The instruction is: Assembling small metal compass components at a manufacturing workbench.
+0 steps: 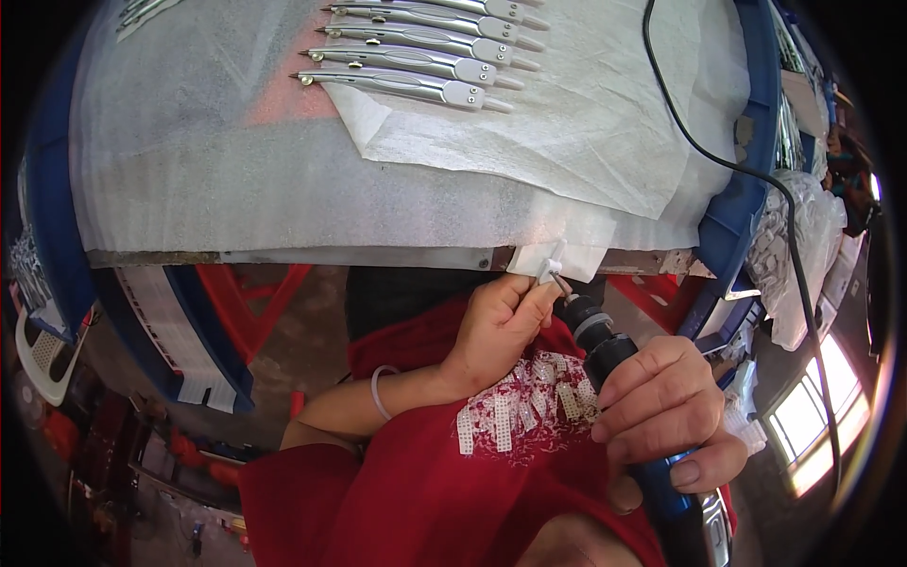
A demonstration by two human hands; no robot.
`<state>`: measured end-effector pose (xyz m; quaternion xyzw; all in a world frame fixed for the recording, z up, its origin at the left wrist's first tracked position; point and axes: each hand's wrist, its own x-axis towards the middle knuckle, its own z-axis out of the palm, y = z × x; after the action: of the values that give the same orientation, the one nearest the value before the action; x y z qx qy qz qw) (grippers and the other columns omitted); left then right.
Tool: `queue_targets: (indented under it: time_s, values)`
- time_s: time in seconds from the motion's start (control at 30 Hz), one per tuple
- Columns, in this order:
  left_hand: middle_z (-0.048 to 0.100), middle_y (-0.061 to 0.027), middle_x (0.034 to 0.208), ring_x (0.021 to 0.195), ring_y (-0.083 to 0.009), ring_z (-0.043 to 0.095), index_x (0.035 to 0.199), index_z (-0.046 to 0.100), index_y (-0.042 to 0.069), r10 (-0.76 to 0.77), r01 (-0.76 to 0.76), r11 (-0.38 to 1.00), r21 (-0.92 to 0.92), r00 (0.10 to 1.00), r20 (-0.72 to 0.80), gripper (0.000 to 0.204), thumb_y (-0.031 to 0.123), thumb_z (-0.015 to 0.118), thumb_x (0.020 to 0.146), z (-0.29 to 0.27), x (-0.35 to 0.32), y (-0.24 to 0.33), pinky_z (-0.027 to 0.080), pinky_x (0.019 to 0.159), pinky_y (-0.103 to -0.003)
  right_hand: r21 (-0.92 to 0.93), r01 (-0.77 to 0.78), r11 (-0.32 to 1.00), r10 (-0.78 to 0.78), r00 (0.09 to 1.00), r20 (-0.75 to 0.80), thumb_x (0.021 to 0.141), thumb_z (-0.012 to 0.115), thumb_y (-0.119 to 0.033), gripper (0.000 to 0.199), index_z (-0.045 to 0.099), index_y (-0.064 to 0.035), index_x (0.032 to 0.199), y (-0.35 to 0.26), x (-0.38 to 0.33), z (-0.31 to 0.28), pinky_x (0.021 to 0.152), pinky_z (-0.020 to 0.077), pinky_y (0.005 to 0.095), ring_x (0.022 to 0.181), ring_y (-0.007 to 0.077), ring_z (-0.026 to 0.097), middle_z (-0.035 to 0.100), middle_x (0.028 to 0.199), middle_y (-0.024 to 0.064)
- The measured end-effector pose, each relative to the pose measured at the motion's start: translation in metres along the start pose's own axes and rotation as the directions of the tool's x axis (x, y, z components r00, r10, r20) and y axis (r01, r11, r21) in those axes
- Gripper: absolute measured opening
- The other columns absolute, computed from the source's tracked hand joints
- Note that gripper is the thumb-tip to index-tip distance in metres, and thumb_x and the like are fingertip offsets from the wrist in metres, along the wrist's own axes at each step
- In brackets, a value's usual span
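My right hand (666,406) is wrapped round an electric screwdriver (609,352) with a black front and a blue body. Its thin bit points up and left, and the tip meets a small whitish-silver piece (551,268) at the table's front edge. Thumb and fingers of my left hand (503,321) pinch that piece from below; much of it is hidden, so I cannot tell its exact kind. Under it lies a small white pad (590,253). Farther off, several silver drawing compasses (406,85) lie side by side with their points to the left.
White foam sheeting (189,170) covers the table, with a loose wrinkled sheet (529,142) on top. A black cable (704,151) runs down the right side. Blue bins (737,208) flank the table, and a clear bag of small parts (789,246) hangs at the right.
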<state>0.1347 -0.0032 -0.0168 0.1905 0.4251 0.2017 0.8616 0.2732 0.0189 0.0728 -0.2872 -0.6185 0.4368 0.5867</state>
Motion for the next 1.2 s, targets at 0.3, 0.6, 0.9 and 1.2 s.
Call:
queue_targets:
  time_s: [0.3, 0.6, 0.9, 1.2]
  values:
    - [0.05, 0.0072, 0.065, 0.053, 0.0007, 0.037, 0.099, 0.064, 0.002, 0.033, -0.032, 0.999, 0.04, 0.999, -0.022, 0.02, 0.014, 0.049, 0.097, 0.001, 0.001, -0.006, 0.027, 0.046, -0.017, -0.075, 0.022, 0.997, -0.029, 0.995, -0.093, 0.074, 0.077, -0.01, 0.037, 0.046, -0.0075, 0.093, 0.004, 0.004, 0.013, 0.053, 0.0543, 0.0322, 0.059, 0.0216, 0.065, 0.065, 0.074, 0.0106]
    - [0.053, 0.0061, 0.067, 0.055, -0.0003, 0.04, 0.095, 0.064, 0.001, 0.073, -0.068, 0.994, 0.082, 0.996, -0.06, 0.019, 0.013, 0.049, 0.097, -0.001, 0.002, -0.016, 0.03, 0.048, -0.017, -0.004, 0.002, 1.0, -0.002, 0.997, -0.073, 0.073, 0.075, -0.007, 0.032, 0.048, -0.0062, 0.088, 0.011, 0.009, 0.011, 0.048, 0.052, 0.0305, 0.053, 0.0204, 0.062, 0.062, 0.066, 0.0104]
    - [0.052, 0.0037, 0.061, 0.053, -0.002, 0.043, 0.084, 0.062, 0.0, 0.107, -0.102, 0.991, 0.085, 0.992, -0.061, 0.02, 0.015, 0.053, 0.095, 0.003, 0.002, -0.002, 0.034, 0.047, -0.02, -0.127, 0.022, 0.992, -0.011, 0.996, 0.084, 0.08, 0.074, -0.021, 0.041, 0.042, -0.0095, 0.104, 0.007, 0.008, -0.001, 0.05, 0.0515, 0.0236, 0.057, 0.0148, 0.064, 0.061, 0.075, 0.004]
    - [0.049, 0.0055, 0.061, 0.051, -0.0004, 0.039, 0.094, 0.064, 0.001, 0.083, -0.081, 0.996, 0.045, 0.996, -0.034, 0.021, 0.017, 0.051, 0.097, 0.003, -0.001, -0.002, 0.03, 0.045, -0.017, -0.103, 0.025, 0.994, -0.013, 0.993, 0.115, 0.08, 0.074, -0.024, 0.047, 0.041, -0.0116, 0.11, -0.006, 0.005, -0.009, 0.052, 0.0525, 0.0249, 0.06, 0.0153, 0.065, 0.062, 0.077, 0.005]
